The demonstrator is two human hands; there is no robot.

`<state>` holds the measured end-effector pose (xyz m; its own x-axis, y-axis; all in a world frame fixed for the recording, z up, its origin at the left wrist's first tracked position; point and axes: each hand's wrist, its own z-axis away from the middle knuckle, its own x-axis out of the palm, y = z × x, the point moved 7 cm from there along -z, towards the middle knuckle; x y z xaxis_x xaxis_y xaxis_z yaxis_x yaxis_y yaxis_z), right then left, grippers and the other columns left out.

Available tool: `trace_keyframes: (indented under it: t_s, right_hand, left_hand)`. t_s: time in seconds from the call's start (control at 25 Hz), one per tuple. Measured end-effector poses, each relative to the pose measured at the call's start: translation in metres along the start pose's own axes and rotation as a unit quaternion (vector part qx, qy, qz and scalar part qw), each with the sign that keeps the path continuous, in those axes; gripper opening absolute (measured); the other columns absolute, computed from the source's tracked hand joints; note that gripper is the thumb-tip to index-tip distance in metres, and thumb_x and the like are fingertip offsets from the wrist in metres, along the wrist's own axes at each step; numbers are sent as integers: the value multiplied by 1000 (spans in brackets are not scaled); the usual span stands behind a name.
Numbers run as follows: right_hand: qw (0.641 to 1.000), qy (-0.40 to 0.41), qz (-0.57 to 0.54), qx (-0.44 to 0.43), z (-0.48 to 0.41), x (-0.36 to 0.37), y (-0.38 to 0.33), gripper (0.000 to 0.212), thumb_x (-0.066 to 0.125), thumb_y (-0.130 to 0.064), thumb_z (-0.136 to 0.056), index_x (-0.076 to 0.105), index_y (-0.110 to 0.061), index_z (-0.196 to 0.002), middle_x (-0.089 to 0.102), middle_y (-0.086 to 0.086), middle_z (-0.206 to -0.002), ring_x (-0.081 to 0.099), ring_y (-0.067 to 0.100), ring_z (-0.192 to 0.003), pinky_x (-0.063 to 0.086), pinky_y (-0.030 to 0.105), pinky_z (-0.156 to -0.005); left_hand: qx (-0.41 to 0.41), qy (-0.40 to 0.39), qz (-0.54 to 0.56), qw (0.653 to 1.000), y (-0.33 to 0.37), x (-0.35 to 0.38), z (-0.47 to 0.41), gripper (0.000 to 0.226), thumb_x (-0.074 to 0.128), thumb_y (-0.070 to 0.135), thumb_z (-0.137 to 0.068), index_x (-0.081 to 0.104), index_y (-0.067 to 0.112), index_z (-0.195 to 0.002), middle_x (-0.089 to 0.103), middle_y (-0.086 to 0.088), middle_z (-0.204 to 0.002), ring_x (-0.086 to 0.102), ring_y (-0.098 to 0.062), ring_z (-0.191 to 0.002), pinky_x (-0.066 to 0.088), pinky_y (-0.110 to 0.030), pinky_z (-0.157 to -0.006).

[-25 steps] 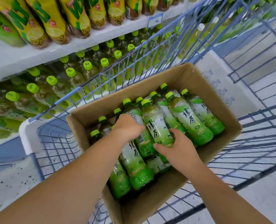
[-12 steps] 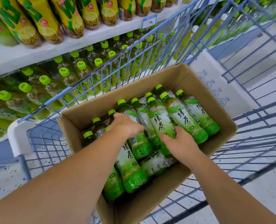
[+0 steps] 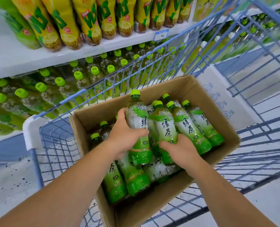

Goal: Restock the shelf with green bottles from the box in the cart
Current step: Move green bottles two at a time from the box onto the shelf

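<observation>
A green bottle (image 3: 138,122) has risen in the left hand (image 3: 124,138).

Raised bottle (image 3: 136,115): label reads 绿, vert., black on white; char below covered.
2nd bottle (image 3: 166,126): 绿茶, vert.
3rd bottle (image 3: 187,126): 绿茶, same print.
4th bottle (image 3: 203,122): 绿茶, seen at a slant.
Low bottle (image 3: 114,179): 茶 only; rest covered.
Price tag (image 3: 161,35), on shelf (image 3: 37,58) edge: "4." legible, rest blurred.
Yellow bottles (image 3: 90,18): big green lettering, can't make out.
White carton (image 3: 221,99): blue round symbols, tiny print unreadable.
</observation>
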<state>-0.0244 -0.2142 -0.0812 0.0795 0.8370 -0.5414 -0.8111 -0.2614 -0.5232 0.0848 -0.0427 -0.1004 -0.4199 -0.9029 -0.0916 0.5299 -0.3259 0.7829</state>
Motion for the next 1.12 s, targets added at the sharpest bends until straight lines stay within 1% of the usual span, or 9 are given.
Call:
trace_keyframes:
  t_s: [0.12, 0.28, 0.36, 0.44, 0.52, 0.6, 0.88, 1.0, 1.12]
  right_hand:
    - [1000, 12, -9, -26, 20, 8, -10, 28, 74, -38, -78, 61, -19, -93, 69, 1, -84, 64, 17, -76, 49, 32, -64]
    - [997, 15, -16, -71, 59, 28, -36, 23, 74, -36, -81, 62, -21, -92, 70, -2, -83, 66, 14, -75, 50, 28, -61]
    - [996, 18, -20, -89, 79, 41, -50, 25, 74, -40, -81, 63, -22, -94, 72, -3, -83, 67, 13, -75, 54, 30, -65]
    - [994, 18, -24, -106, 96, 59, -66, 25, 75, -41, -80, 64, -24, -94, 72, -5, -82, 67, 8, -73, 56, 29, -69]
    - [991, 18, -41, -125, 116, 79, -87, 19, 76, -35, -83, 64, -22, -90, 70, -5, -79, 63, 3, -65, 49, 14, -57]
    - [988, 10, -50, -145, 131, 98, -106, 14, 76, -29, -84, 65, -22, -87, 70, -3, -77, 61, -1, -61, 43, 10, -48]
    - [972, -62, -91, -210, 171, 208, -202, 20, 75, -33, -86, 68, -32, -104, 74, -20, -92, 70, -2, -82, 57, 26, -76]
    - [965, -61, -99, -235, 181, 251, -246, 23, 77, -30, -84, 66, -38, -102, 68, -28, -88, 65, -4, -78, 53, 18, -67]
    - [961, -60, -111, -246, 181, 288, -283, 21, 78, -25, -84, 66, -35, -99, 71, -15, -84, 67, 4, -73, 56, 23, -63]
  left_hand:
    - [38, -7, 34, 999, 7, -23, 28, 85, 86, 11, -72, 42, 43, -137, 73, 11, -105, 72, -11, -93, 61, -35, -78]
    - [25, 15, 31, 999, -1, -70, 66, 52, 90, 21, -68, 66, 27, -115, 77, 8, -95, 75, -13, -85, 62, -42, -78]
    - [22, 14, 41, 999, -2, -93, 83, 43, 89, 21, -71, 68, 26, -107, 77, 11, -92, 74, -9, -82, 62, -37, -75]
    - [22, 30, 52, 998, -3, -125, 98, 42, 89, 22, -70, 68, 29, -105, 77, 12, -93, 73, -9, -85, 62, -36, -75]
    - [21, 38, 71, 996, -8, -161, 111, 41, 88, 18, -71, 69, 30, -106, 77, 9, -95, 72, -15, -91, 61, -40, -78]
    - [20, 39, 101, 994, -11, -191, 121, 40, 84, 10, -75, 69, 26, -108, 77, 6, -97, 74, -17, -89, 61, -38, -73]
    - [40, 71, 138, 987, -15, -328, 141, 35, 73, -3, -83, 64, 20, -109, 77, -3, -97, 73, -23, -90, 58, -44, -79]
    - [48, 81, 121, 988, -13, -388, 140, 35, 71, -2, -84, 61, 20, -109, 75, -6, -90, 73, -27, -85, 60, -47, -75]
    - [71, 108, 88, 988, -6, -443, 131, 38, 78, 8, -80, 61, 26, -109, 75, 2, -87, 73, -21, -84, 61, -45, -73]
